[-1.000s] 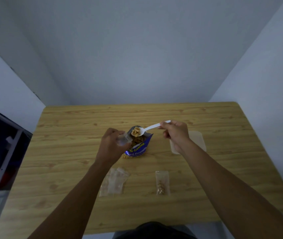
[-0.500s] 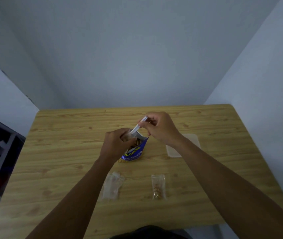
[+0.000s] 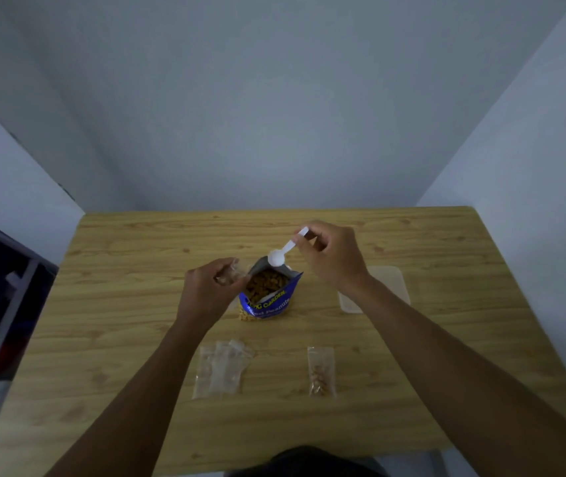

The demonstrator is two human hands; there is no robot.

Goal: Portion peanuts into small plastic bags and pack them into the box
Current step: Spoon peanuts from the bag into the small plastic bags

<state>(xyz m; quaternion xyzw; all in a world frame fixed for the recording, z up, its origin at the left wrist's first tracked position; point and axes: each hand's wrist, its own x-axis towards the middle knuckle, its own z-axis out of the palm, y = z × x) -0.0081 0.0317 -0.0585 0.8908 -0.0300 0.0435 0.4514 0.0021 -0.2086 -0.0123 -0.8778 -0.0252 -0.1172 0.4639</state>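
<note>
Right hand (image 3: 333,259) pinches white spoon (image 3: 283,253) by the handle, empty bowl over the open peanut pouch (image 3: 268,294) mid-worktop (image 3: 119,339). Left hand (image 3: 211,290) fingers closed on a small clear bag (image 3: 230,271) beside the pouch. Spare bags (image 3: 221,370) and one filled bag (image 3: 321,371) lie nearer; clear box (image 3: 390,285) at right.

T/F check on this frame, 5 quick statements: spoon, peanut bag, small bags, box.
1. The right hand holds a white spoon above the open peanut bag. True.
2. The spoon bowl is heaped with peanuts. False: it looks empty.
3. The left hand holds a small clear bag. True.
4. The filled small bag sits inside the box. False: it lies on the table.
5. Empty bags lie near the left forearm. True.
</note>
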